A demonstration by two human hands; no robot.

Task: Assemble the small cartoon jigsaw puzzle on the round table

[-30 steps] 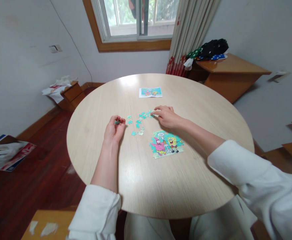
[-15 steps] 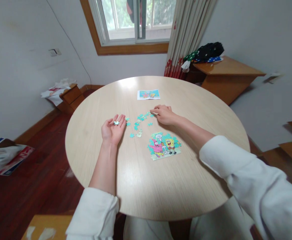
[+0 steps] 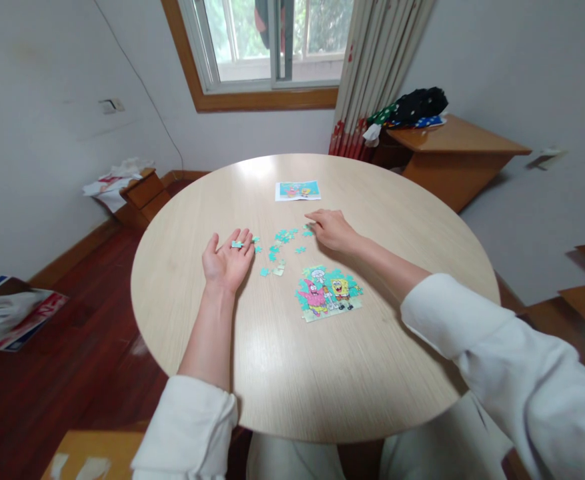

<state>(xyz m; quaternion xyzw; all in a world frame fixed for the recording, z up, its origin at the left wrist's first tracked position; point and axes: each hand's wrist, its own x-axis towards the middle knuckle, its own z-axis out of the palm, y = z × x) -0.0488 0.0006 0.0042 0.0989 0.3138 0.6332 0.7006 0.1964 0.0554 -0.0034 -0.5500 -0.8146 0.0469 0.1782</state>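
Note:
My left hand is palm up over the left part of the table, fingers stretched out. A small teal jigsaw piece rests on its fingers. My right hand is palm down, its index finger stretched to the left and the others bent toward the table. Beside its fingertips lies a teal jigsaw piece; whether they touch it I cannot tell. Loose jigsaw pieces are scattered between the hands. Closer to me is a partly joined jigsaw puzzle with cartoon figures, its upper edge uneven.
A printed picture of the same figures lies toward the far side of the round wooden table. Behind it are a window and a curtain. A wooden desk with cloths stands at the right.
My right hand has drawn slightly right, and a piece by its fingertips shows more fully. The piece on my left hand has shifted a little toward the fingers, and the left thumb is more spread.

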